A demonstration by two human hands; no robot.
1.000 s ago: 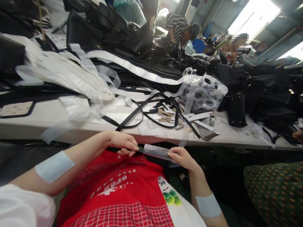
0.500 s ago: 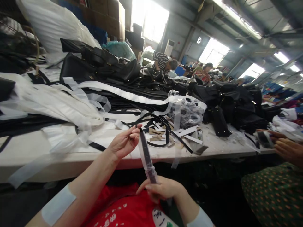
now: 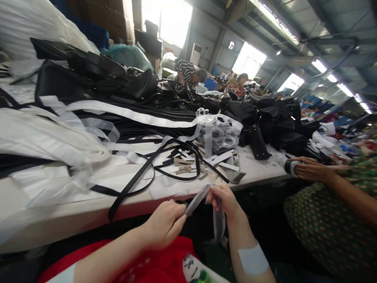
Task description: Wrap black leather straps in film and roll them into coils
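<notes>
In front of the table's edge, my left hand [image 3: 166, 222] is closed on one end of a strap in translucent wrap [image 3: 198, 199]. My right hand [image 3: 223, 197] pinches the same wrapped strap a little farther right, and a loose length of it hangs below those fingers. Between the two hands the strap runs slanting and short. A long bare black strap [image 3: 132, 182] lies on the table beyond my left hand, its end reaching over the front edge. Paper and cardboard strips [image 3: 184, 167] are scattered behind it.
White strips [image 3: 85, 151] are heaped at the left of the table [image 3: 262, 173]. Black bags [image 3: 118, 80] are piled along the back. A clear bag of wrapped rolls [image 3: 219, 135] stands mid-table. At the right, another person's hands [image 3: 308, 169] hold a black roll.
My left hand has moved down and closed on the wrapped strap. My right hand has risen and pinches it higher. The bare black strap now lies extended toward the front edge.
</notes>
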